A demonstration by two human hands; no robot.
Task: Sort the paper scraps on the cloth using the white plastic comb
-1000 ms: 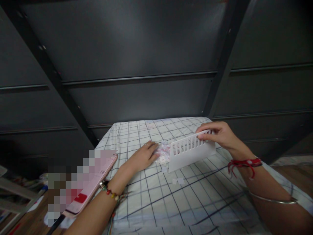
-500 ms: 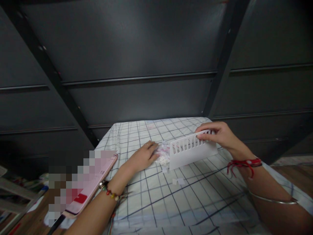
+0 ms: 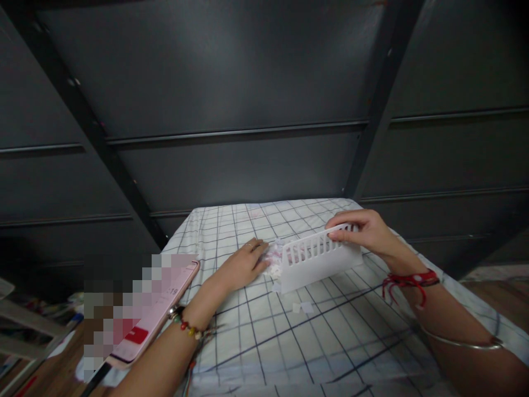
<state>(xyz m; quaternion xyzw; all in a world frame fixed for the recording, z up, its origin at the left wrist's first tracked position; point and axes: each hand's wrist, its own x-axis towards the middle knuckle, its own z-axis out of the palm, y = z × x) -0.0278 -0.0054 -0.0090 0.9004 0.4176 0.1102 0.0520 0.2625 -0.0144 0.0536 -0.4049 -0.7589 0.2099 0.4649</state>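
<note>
My right hand (image 3: 366, 231) grips the slotted upper edge of a white plastic piece (image 3: 320, 266), thumb on the near side. The piece has a row of slots along its top and a plain panel below; whether it is a basket or a flat divider I cannot tell. A small heap of white and pinkish paper scraps (image 3: 273, 258) lies against its left end, partly hidden behind it. My left hand (image 3: 246, 266) rests palm down at the left side of the heap, fingers stretched out and touching the scraps.
A white cloth with dark grid lines (image 3: 256, 342) covers the table. Loose scraps (image 3: 303, 307) lie in front of the white piece. A pink phone (image 3: 152, 314) with a cable (image 3: 97, 377) is at the left. Dark panels (image 3: 235, 171) rise behind the table.
My right hand has brought the white piece slightly left and toward me, closer to the heap. My left hand has hardly moved.
</note>
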